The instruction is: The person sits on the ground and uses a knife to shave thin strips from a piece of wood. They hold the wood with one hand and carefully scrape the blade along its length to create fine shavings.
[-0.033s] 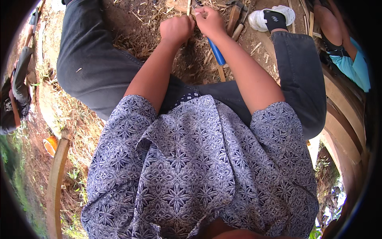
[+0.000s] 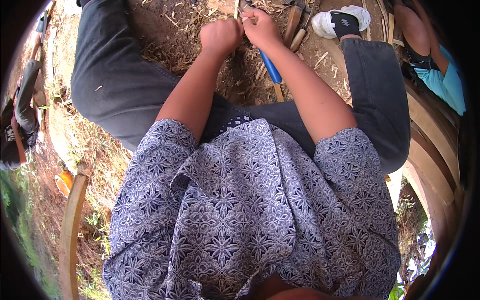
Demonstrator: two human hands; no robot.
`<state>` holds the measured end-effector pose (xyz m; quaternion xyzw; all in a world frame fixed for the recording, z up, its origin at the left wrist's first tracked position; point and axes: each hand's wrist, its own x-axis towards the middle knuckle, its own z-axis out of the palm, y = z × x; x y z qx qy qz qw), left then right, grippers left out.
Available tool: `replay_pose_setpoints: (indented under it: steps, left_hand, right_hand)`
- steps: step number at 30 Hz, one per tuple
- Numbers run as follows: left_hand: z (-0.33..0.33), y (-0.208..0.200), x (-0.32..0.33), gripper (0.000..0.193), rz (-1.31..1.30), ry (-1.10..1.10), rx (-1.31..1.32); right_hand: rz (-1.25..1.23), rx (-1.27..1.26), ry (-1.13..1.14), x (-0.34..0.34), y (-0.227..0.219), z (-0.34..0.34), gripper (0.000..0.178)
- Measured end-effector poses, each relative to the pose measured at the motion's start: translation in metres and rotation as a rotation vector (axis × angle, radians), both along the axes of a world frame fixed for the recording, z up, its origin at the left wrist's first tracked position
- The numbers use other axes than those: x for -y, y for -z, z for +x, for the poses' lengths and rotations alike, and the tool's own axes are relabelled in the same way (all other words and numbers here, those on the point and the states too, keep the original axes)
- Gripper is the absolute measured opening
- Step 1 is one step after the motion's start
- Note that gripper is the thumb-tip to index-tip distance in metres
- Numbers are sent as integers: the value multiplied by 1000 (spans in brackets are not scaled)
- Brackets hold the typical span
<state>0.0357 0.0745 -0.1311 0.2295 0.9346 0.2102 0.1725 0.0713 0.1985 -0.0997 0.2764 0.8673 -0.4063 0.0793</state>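
Nearest the camera, a patterned blue-white shirt [image 2: 250,215] is filling the lower frame, dark trousers [image 2: 115,85] spreading either side. A blue-handled tool [image 2: 270,70] is lying on the ground between the knees, just under the right forearm. Further out, left hand [image 2: 221,35] is closing in a fist grip on a thin pale strip [image 2: 236,11]; right hand [image 2: 260,27] is pinching the same strip, grip narrow, the hands touching. Strip is sitting at top centre, running out of frame. Shavings [image 2: 175,50] are littering the dirt, so judging work well underway, strip not finished. Beyond: wooden-handled tools [image 2: 292,27], white shoe [image 2: 345,20].
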Motion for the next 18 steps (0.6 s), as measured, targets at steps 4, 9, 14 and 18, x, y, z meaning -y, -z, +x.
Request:
replay_pose_setpoints:
  steps: [4, 9, 14, 18]
  left_hand:
    - [-6, -1, -4, 39, -68, 23, 59]
    - [-8, -4, -5, 30, -64, 49, 119]
    - [-8, -9, -4, 31, -42, 69, 158]
    - [-5, -5, -5, 32, -33, 52, 118]
  right_hand:
    - [81, -29, -10, 1, 20, 5, 26]
    - [86, -26, -22, 1, 17, 1, 25]
    - [138, -106, -7, 1, 28, 1, 22]
    - [195, -132, -23, 1, 27, -1, 21]
